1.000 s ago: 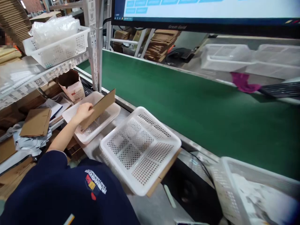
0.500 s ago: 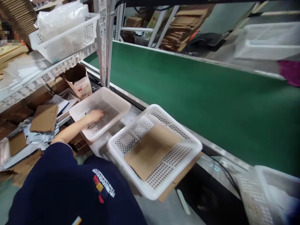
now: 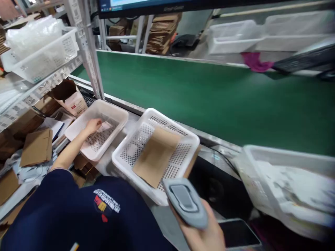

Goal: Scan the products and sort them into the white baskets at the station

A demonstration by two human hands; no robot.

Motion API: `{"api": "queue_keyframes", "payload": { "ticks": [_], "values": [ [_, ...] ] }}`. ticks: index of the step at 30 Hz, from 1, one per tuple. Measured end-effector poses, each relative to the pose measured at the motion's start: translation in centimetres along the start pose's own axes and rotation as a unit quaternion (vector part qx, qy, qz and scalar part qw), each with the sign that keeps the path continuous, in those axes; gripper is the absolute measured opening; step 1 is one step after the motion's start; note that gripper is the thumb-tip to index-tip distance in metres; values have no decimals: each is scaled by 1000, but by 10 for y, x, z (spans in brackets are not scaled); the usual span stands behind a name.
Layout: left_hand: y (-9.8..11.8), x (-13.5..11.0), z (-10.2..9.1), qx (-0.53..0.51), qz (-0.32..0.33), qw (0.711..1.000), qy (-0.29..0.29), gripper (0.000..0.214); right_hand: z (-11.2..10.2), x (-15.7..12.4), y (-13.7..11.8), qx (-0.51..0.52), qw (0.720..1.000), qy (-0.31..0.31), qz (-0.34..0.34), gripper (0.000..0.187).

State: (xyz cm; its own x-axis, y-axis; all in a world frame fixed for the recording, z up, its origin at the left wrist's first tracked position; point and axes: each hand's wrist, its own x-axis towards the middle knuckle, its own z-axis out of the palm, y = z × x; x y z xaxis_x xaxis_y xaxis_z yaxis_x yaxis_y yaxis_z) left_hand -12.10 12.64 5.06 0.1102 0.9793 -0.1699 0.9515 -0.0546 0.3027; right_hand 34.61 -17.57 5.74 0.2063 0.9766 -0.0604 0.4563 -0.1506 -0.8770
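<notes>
My left hand (image 3: 92, 127) reaches into the left white plastic basket (image 3: 75, 130). Its fingers are closed at the edge of a small, pale, see-through packet (image 3: 105, 126), whose contents are too blurred to make out. My right hand (image 3: 206, 232), low in the view, is wrapped around a grey handheld barcode scanner (image 3: 185, 200). Just beyond the scanner is a second white basket (image 3: 193, 141), in which a flat brown cardboard piece (image 3: 157, 153) lies.
A green conveyor belt (image 3: 209, 101) runs behind the baskets. At right stands a white bin (image 3: 251, 181) holding white packages. A phone-like device (image 3: 239, 233) lies beside my right hand. A metal post (image 3: 91, 52) and monitor (image 3: 157, 8) rise above the bench.
My right hand has come into view holding the scanner. My left hand is still in the left basket, now with the small packet at its fingertips. The view has turned rightward.
</notes>
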Motion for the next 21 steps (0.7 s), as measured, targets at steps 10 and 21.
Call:
{"api": "queue_keyframes", "payload": {
  "ticks": [10,21],
  "values": [
    [180,-14,55,-478,120,869,36,31,31,53,-128,-281,950,-137,-26,74],
    [61,-31,10,44,-126,991,32,23,7,-8,7,-75,996,-35,17,50]
  ]
}}
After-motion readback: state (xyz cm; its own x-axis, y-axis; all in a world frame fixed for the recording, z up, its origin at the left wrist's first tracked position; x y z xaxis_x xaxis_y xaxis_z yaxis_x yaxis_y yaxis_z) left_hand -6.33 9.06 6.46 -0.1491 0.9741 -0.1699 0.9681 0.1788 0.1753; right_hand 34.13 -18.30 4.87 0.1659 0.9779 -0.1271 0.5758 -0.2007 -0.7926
